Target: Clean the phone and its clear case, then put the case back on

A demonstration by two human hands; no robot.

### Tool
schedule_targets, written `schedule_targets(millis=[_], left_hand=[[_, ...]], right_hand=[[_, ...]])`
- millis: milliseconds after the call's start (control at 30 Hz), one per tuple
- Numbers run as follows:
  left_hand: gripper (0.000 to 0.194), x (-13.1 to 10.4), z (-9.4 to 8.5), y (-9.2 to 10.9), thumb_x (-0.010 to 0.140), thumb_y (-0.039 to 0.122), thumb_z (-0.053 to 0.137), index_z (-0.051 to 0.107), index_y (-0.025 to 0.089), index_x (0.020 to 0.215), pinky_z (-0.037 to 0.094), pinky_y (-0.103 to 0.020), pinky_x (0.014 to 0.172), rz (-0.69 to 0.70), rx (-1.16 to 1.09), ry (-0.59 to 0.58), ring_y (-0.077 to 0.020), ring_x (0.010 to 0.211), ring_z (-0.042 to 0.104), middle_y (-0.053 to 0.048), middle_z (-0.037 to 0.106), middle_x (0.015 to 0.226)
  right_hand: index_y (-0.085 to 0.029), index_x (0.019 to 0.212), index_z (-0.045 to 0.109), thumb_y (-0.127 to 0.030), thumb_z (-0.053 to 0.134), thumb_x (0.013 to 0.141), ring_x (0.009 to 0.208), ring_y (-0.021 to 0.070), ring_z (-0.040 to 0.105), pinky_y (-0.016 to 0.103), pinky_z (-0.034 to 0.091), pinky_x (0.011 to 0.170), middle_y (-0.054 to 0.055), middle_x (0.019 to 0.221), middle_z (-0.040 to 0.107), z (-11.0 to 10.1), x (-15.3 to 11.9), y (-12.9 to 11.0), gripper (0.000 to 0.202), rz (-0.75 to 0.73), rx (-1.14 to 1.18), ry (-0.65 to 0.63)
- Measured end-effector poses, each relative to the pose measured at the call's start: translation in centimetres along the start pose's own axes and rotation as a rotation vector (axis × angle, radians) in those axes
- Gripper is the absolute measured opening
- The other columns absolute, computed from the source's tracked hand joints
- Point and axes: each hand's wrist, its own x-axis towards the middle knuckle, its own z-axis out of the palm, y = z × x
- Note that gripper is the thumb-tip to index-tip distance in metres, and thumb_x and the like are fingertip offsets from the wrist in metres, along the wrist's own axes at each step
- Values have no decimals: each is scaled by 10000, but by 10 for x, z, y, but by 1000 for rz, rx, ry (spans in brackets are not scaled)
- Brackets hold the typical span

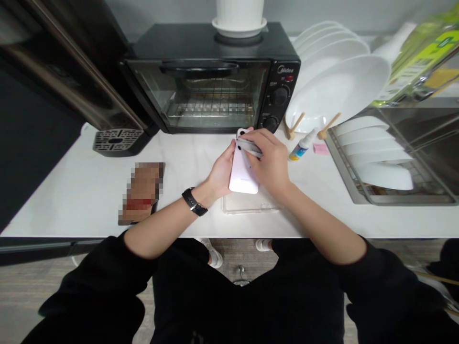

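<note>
My left hand point(220, 172) is closed around the left edge of a pale pink smartphone point(244, 174), tilted above the counter with its back and dark camera lenses toward me. In my right hand point(270, 160) is a small grey-white piece point(250, 147) that looks like a folded cloth. It presses on the phone's back beside the lenses; the fingers cover part of it. Under the hands, a clear phone case point(238, 205) lies flat on the white counter, partly hidden by my right forearm. A small white bottle point(300, 147) with a blue and yellow label stands right of my right hand.
Behind the hands stands a black toaster oven point(215, 45) with a white pot point(239, 14) on top. White plates point(340, 86) fill a rack at right, near a pink block point(321, 149) and a sink point(349, 179). A pixelated flat object point(141, 191) lies left.
</note>
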Motion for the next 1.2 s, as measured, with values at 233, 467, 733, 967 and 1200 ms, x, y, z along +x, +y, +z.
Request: schedule_targets(millis=[233,467,733,967,1200], left_hand=[[690,-7,1,3,1139,619,249,293,323,1760,474,-567,1264,88,46,-76,-315,1455,664,-65,776,1395],[673,-7,-2,10,1150,595,181,224,348,1775,522,-578,1208,82,40,-66,-308,1589,532,-69,703,1542],[570,-4,-1,2,1175,475,288,436,320,1703,611,-456,1098,-6,-148,-100,-233,1095,811,-51,810,1319],[560,-8,-3,-3,1156,536,349,650,200,1489,679,-473,918,-249,-229,-77,-259,878,823,-88,848,1036],[520,-3,5,-1,1169,449,352,695,158,1429,649,-389,963,-161,-288,75,-249,960,832,-83,848,1032]], right_hand=[[-231,1173,762,-9,629,934,1105,228,768,349,625,973,55,1158,813,3,-37,-27,353,-54,137,-163],[-234,1169,763,52,533,889,1083,221,770,350,644,943,64,1161,799,-18,-66,-32,462,-121,85,-268],[-224,1137,773,60,553,804,1113,268,760,419,629,963,78,1141,805,-40,-45,10,490,-55,-44,-101],[-226,1056,780,26,567,797,1023,258,763,395,608,886,59,1077,810,-28,-2,23,419,-23,-64,12],[-233,1074,777,-2,614,859,1062,254,760,387,606,921,55,1114,815,-1,0,12,355,-22,40,24]])
